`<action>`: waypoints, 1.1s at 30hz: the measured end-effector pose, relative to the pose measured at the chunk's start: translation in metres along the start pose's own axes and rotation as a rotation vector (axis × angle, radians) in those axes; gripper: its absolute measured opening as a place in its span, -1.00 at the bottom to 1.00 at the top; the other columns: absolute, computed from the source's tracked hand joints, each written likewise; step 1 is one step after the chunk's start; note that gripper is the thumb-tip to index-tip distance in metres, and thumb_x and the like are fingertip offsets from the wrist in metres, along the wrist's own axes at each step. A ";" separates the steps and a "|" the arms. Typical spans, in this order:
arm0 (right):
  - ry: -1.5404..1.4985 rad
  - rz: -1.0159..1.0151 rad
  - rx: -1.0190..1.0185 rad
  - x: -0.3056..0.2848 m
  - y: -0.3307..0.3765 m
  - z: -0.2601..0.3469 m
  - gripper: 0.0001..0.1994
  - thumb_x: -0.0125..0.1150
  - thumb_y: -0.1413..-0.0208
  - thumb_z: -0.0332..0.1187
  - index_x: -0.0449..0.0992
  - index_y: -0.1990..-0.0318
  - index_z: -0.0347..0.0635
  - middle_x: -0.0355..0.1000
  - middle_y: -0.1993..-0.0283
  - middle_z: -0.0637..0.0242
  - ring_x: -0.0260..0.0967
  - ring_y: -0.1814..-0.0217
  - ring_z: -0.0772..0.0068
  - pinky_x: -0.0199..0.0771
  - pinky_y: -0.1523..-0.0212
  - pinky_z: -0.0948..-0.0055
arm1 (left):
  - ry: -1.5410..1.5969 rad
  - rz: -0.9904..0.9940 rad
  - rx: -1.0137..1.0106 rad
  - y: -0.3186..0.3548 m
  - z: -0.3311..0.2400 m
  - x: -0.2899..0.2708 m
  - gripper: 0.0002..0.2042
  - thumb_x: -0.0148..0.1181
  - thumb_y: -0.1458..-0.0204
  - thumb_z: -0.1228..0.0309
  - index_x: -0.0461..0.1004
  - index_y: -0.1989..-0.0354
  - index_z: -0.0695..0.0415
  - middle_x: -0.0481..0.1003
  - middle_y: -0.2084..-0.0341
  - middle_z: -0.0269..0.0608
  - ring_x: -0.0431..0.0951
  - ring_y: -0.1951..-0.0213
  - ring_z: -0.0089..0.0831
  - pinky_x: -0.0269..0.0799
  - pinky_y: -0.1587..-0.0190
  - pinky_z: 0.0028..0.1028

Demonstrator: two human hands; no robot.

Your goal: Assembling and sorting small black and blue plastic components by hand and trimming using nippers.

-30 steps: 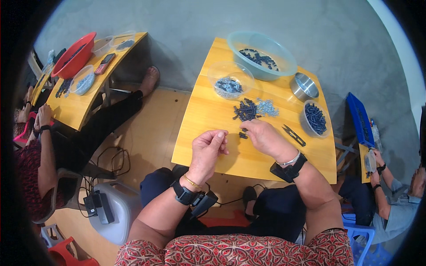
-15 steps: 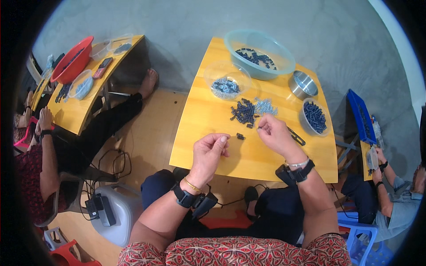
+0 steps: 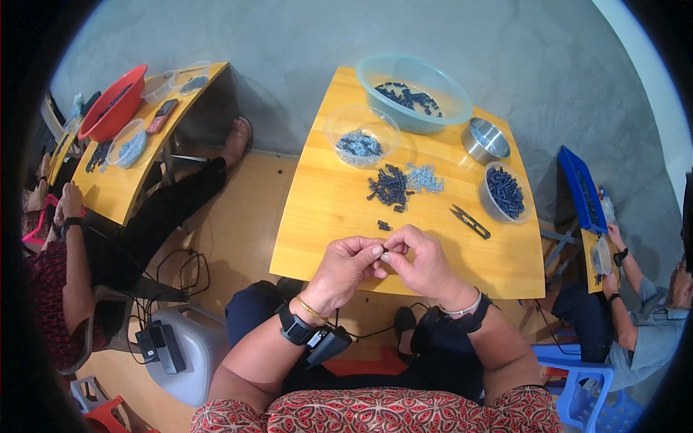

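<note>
Over the near edge of the table (image 3: 317, 231), my left hand (image 3: 342, 268) and my right hand (image 3: 422, 265) meet fingertip to fingertip. Both are closed in a pinch on a small dark piece (image 3: 385, 250), mostly hidden by the fingers. Just beyond them lie a few loose black pieces (image 3: 384, 225). Farther off is a heap of small black pieces (image 3: 390, 186), with a pile of tiny clear-bluish pieces (image 3: 426, 178) touching its right side. A pair of black thread snips (image 3: 473, 224) rests to the right, apart from my hands.
At the back stand a large pale-blue basin (image 3: 364, 76), a clear tub (image 3: 330, 133) and a steel bowl (image 3: 485, 153). A clear tub of black pieces (image 3: 505, 191) stands at the right. People sit at tables on both sides; a grey stool (image 3: 195, 368) is at left.
My right hand has come back from the piles toward me and left, meeting my left hand. My left hand has lowered slightly. The snips, partly covered before, now show fully.
</note>
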State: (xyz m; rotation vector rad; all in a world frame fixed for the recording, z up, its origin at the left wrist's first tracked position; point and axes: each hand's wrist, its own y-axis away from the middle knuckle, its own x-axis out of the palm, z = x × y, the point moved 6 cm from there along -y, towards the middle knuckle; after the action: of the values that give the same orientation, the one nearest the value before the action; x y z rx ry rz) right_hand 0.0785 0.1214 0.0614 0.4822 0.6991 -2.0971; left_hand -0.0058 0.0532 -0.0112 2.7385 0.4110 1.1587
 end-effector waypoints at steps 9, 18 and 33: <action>0.318 0.058 0.023 -0.050 -0.034 -0.065 -0.93 0.05 0.09 -0.57 0.36 0.40 -0.28 0.35 0.48 0.15 0.36 0.41 0.16 0.34 0.38 0.37 | -0.025 0.033 0.041 -0.004 -0.008 -0.006 -0.83 -0.04 -0.10 0.46 0.43 0.24 0.29 0.34 0.58 -0.35 0.30 0.52 -0.60 0.35 0.42 -0.57; 0.438 0.227 -0.115 -0.033 -0.050 -0.078 -0.91 0.01 0.08 -0.58 0.35 0.36 -0.29 0.35 0.42 0.11 0.32 0.34 0.05 0.33 0.31 0.31 | 0.086 0.022 0.050 -0.003 -0.011 -0.010 -0.81 -0.04 -0.11 0.41 0.42 0.25 0.28 0.34 0.59 -0.36 0.31 0.53 -0.60 0.34 0.43 -0.56; 0.125 -0.035 -0.067 -0.032 -0.025 -0.001 -0.94 0.07 0.12 -0.60 0.34 0.45 -0.31 0.30 0.54 0.18 0.31 0.49 0.21 0.31 0.46 0.43 | 0.025 -0.025 0.145 -0.006 -0.008 -0.011 -0.83 0.02 -0.05 0.51 0.41 0.20 0.28 0.40 0.51 -0.32 0.40 0.48 -0.58 0.47 0.33 -0.50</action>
State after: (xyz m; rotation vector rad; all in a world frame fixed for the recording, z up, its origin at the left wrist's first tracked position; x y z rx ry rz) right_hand 0.0758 0.1539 0.0864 0.5711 0.8533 -2.0822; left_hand -0.0202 0.0559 -0.0149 2.8343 0.5519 1.2035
